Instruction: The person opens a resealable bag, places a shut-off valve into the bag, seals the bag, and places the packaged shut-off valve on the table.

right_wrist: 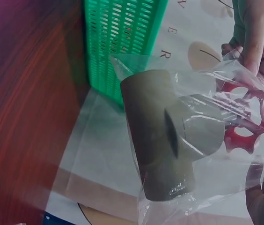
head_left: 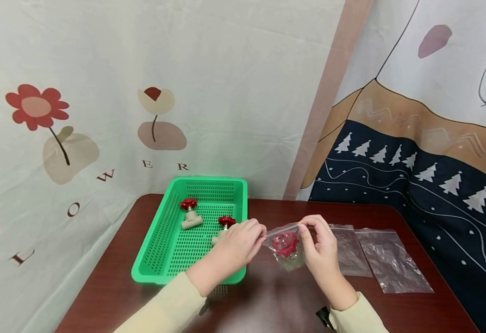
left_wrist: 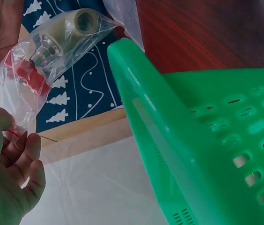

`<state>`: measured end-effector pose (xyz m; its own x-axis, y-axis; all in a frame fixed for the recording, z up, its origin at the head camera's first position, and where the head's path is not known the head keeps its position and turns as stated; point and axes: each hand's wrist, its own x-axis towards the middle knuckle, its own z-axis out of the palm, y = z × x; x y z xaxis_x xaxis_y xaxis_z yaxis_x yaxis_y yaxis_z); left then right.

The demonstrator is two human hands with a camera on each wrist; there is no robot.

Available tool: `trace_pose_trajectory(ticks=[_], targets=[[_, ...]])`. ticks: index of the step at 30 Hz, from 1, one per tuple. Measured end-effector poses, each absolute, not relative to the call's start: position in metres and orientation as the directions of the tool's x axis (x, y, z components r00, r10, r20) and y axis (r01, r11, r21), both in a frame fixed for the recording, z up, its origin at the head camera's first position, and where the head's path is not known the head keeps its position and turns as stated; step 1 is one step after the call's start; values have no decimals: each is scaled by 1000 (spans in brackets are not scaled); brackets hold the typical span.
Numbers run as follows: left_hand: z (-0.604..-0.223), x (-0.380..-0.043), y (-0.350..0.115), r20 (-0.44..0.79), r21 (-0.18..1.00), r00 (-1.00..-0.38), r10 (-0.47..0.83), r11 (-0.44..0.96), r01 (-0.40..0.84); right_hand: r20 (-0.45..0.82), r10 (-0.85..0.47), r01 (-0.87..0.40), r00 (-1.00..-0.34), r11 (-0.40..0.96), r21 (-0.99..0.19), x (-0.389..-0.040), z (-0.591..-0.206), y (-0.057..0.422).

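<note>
Between the two hands hangs a clear zip bag (head_left: 289, 264) with a gate valve (head_left: 285, 244) inside. The valve has a red handwheel and a beige tee-shaped body; the right wrist view shows the valve body (right_wrist: 157, 136) large through the plastic. My left hand (head_left: 239, 240) pinches one top corner of the bag, near the basket's right rim. At the opposite top corner, my right hand (head_left: 321, 249) pinches the bag between thumb and fingers. A red seal line (left_wrist: 14, 133) shows by the left fingertips.
A green perforated basket (head_left: 143, 266) stands on the dark red table (head_left: 105, 277), holding a valve (head_left: 191, 217) and another valve (head_left: 226, 222) partly hidden by the left hand. Right of the hands lie a flat clear bag (head_left: 351, 254) and another flat bag (head_left: 393, 261). Printed cloth hangs behind.
</note>
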<state>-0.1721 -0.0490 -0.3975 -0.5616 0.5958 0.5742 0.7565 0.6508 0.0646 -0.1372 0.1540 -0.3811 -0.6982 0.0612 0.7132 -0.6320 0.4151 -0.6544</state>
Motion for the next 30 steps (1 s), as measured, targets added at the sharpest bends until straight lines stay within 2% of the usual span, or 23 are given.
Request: trace_pose_trajectory(ticks=[10, 21, 30], targets=[[-398, -171, -52, 533, 97, -617, 579, 682, 725, 713, 77, -633, -697, 401, -662, -149, -401, 164], [-401, -173, -57, 548, 100, -609, 574, 678, 729, 694, 74, -613, -716, 410, -675, -149, -401, 165], [-401, -174, -56, 549, 98, -603, 579, 671, 735, 708, 88, -624, -700, 406, -668, -151, -402, 167]])
